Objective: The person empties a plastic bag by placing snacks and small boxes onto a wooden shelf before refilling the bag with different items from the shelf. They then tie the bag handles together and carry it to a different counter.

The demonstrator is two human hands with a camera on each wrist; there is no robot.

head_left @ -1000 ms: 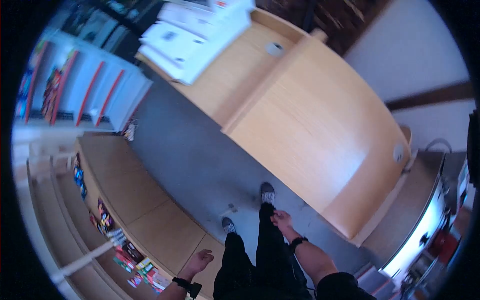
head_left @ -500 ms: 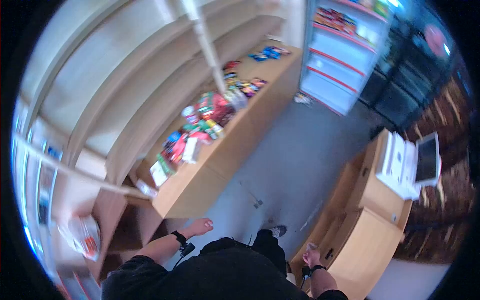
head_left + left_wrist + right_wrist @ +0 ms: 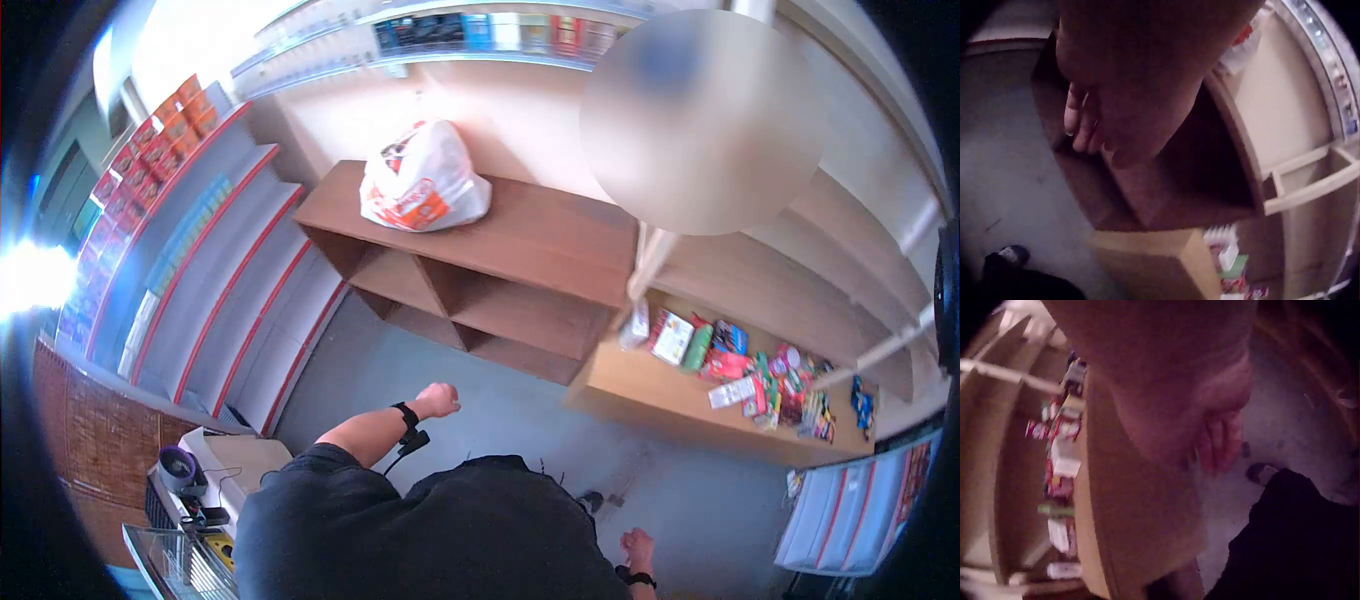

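My left hand (image 3: 436,400) hangs in the air with loosely curled fingers, in front of a low brown shelf unit (image 3: 560,240). Nothing shows in its grasp, and in the left wrist view its fingers (image 3: 1085,125) dangle before the unit's dark compartments. On top of that unit sits a knotted white plastic bag (image 3: 428,180) with orange print. Low at the body's right side is my right hand (image 3: 637,548), holding nothing. In the right wrist view its fingers (image 3: 1221,447) hang relaxed beside a light wooden display counter (image 3: 1141,531).
Packaged snacks (image 3: 735,365) lie spread over the wooden counter at right. A red-edged white shelf rack (image 3: 225,290) stands at left, with red and orange packs on its top. A pale round blurred object (image 3: 700,130) hangs in the upper right. Grey floor (image 3: 480,400) lies between the furniture.
The head view has swung left, from the wooden desk past the snack counter to the brown shelf unit and white bag. Both hands stay empty, and the body has turned along.
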